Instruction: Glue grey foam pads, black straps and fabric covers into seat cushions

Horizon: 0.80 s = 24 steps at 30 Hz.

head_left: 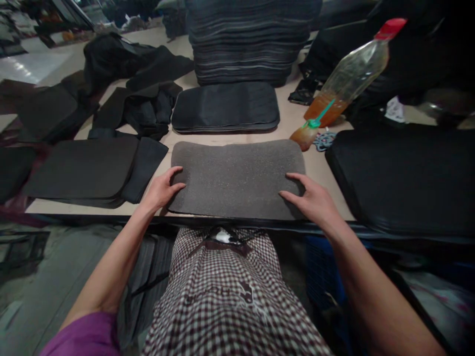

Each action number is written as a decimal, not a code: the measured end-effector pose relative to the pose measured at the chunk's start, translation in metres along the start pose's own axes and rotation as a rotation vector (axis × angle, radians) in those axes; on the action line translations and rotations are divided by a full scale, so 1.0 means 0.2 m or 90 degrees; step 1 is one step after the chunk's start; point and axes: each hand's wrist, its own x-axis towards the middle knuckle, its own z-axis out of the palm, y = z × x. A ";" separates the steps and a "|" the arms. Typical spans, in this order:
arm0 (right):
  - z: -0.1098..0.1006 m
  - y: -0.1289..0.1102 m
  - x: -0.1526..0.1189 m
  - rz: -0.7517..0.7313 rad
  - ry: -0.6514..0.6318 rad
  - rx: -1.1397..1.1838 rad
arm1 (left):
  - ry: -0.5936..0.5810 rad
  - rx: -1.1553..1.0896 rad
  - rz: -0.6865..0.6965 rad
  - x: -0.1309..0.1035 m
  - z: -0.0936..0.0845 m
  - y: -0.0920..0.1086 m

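Observation:
A grey, speckled rectangular pad (237,178) with rounded corners lies flat on the table (148,210), close to its front edge. At the pad's left end is my left hand (163,189), thumb and a finger spread apart over its surface. My right hand (309,197) rests at the right end in the same way, thumb and finger apart. Neither hand has its fingers closed round anything. Just behind the pad sits a low stack of black pads (225,108).
A tall black stack (252,44) rises at the back. Black pads lie left (83,168) and right (408,178). A tilted bottle (349,74) with orange liquid, a small bag with a green straw (306,133) and dark cloth (144,109) are also on the table.

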 end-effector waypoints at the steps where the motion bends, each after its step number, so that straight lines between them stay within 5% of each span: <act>1: 0.00 0.01 0.00 -0.008 0.002 -0.003 | 0.000 0.002 -0.001 0.00 0.00 0.00; 11: 0.03 0.05 0.00 -0.056 0.011 -0.047 | -0.018 0.008 0.036 0.00 0.00 0.02; 24: 0.04 0.09 0.01 0.020 -0.017 -0.057 | 0.025 -0.021 0.058 -0.01 0.00 -0.01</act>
